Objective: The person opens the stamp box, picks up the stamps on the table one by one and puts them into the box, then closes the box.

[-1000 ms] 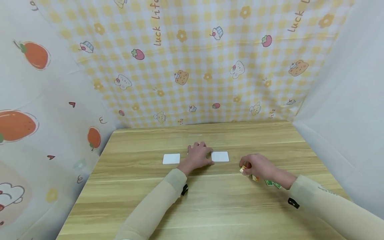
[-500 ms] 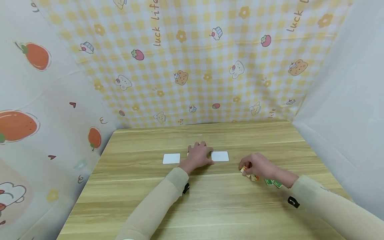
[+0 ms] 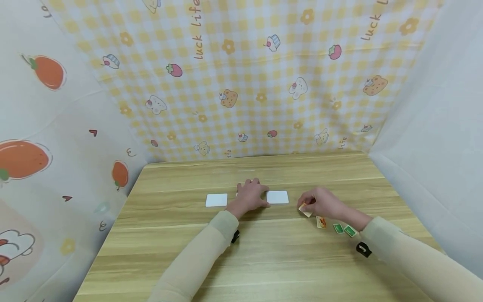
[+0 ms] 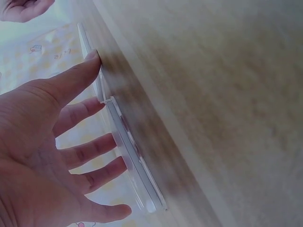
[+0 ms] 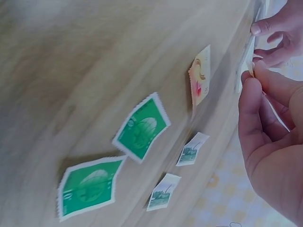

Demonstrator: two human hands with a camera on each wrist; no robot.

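My right hand (image 3: 323, 203) pinches a small orange stamp (image 3: 306, 210) between thumb and fingertips, just above the table. In the right wrist view only a thin edge of that stamp (image 5: 251, 69) shows. Close by lie another orange stamp (image 3: 321, 222) and two green stamps (image 3: 344, 230). My left hand (image 3: 250, 197) rests, fingers spread, over the middle of a row of flat white rectangles. Two of these show, a left one (image 3: 216, 200) and a right one (image 3: 277, 197). From the left wrist, the fingertips touch a flat clear-edged case (image 4: 130, 151), with the thumb on the neighbouring panel.
Two smaller pale stamps with green pictures (image 5: 163, 193) lie beyond the green ones in the right wrist view. Faint clear panels (image 3: 273, 174) lie behind the white rectangles. A patterned curtain (image 3: 260, 84) stands at the back of the wooden table (image 3: 279, 264).
My right hand has lifted slightly and drawn left with the orange stamp, uncovering more of the stamps on the table. The left hand has stayed in place.
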